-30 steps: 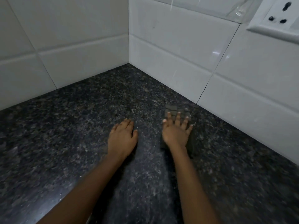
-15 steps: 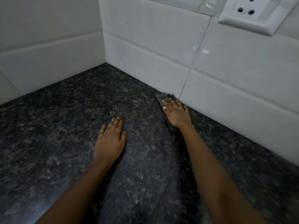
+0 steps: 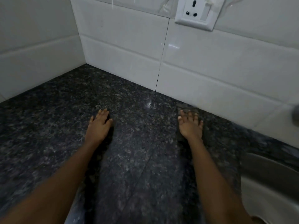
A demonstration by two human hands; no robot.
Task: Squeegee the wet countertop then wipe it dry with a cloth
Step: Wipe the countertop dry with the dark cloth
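Dark granite countertop [image 3: 137, 159], white tile walls [image 3: 123, 50], both hands flat.

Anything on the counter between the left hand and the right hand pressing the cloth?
Nothing: in the head view, only bare dark speckled countertop separates the flat left hand from the right hand on the cloth.

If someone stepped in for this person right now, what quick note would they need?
Left hand: flat on the dark countertop, fingers spread, holding nothing.
Right hand: open, pressed flat on the dark cloth near the tiled wall, below the socket.
No squeegee in view, so that step looks finished; the drying wipe is under way.
Left to do: wipe the rest of the counter, including the corner and the strip by the sink.
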